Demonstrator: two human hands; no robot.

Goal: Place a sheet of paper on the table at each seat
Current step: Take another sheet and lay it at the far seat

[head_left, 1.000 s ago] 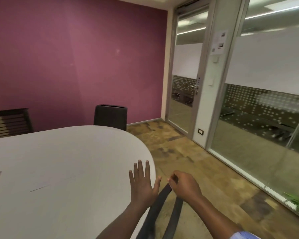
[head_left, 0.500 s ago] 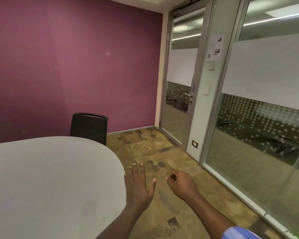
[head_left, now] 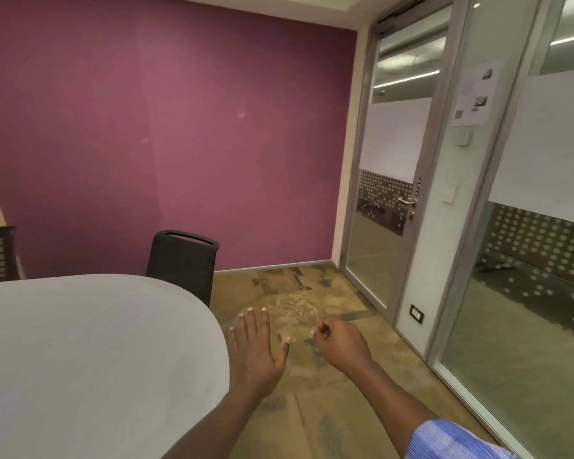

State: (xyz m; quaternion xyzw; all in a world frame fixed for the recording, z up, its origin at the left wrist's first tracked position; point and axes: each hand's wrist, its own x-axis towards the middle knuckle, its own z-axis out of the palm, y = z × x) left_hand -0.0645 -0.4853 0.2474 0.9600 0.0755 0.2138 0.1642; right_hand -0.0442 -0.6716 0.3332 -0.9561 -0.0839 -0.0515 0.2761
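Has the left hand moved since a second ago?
Yes. The left hand was over the edge of the table; now it is right of that edge, over the floor.

Purple wall [head_left: 212,144], white table [head_left: 80,359], black chair [head_left: 181,263] (mottled tan floor [head_left: 312,306])

- The paper notice [head_left: 474,94] stuck on the panel beside the glass door [head_left: 391,180] carries lines of print and small pictures, all too blurred to read; a dark square low on it may be a code.
- The keypad [head_left: 419,187] above the door handle shows no legible digits.
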